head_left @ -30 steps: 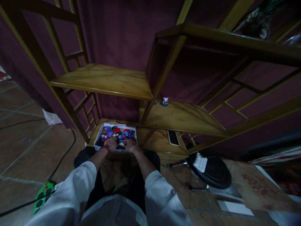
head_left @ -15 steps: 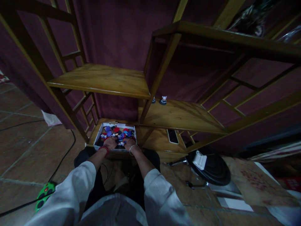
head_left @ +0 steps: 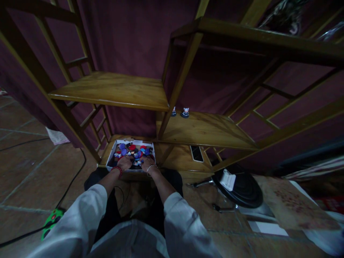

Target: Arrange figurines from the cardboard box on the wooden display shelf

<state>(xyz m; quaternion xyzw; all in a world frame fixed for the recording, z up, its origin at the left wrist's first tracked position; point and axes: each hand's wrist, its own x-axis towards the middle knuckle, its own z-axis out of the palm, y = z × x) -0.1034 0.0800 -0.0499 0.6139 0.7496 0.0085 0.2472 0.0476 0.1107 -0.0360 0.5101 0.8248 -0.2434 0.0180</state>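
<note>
A shallow white box (head_left: 111, 156) stands on the bottom wooden shelf, filled with several small figurines, among them purple-topped ones (head_left: 123, 147) and a red-topped one (head_left: 132, 147). My left hand (head_left: 125, 162) reaches over the near left part of the box, its bent fingers down among the figurines. Opposite it, my right hand (head_left: 146, 163) reaches in from the near right side. A small white and blue figurine (head_left: 137, 163) lies between the two hands, close to the right fingers. Both sets of fingertips are dark and partly hidden, so any grip is unclear.
Two small figurines stand on the middle right shelf (head_left: 206, 129), one (head_left: 185, 112) in full view, the other partly behind a post. A phone (head_left: 197, 153) lies on the lower shelf. To the right is a black round stool (head_left: 242, 190); a green controller (head_left: 52, 220) lies at left.
The view has shifted slightly. Both hands stay in the box at almost the same place, with only slight finger movement, and the figurines look much the same.
</note>
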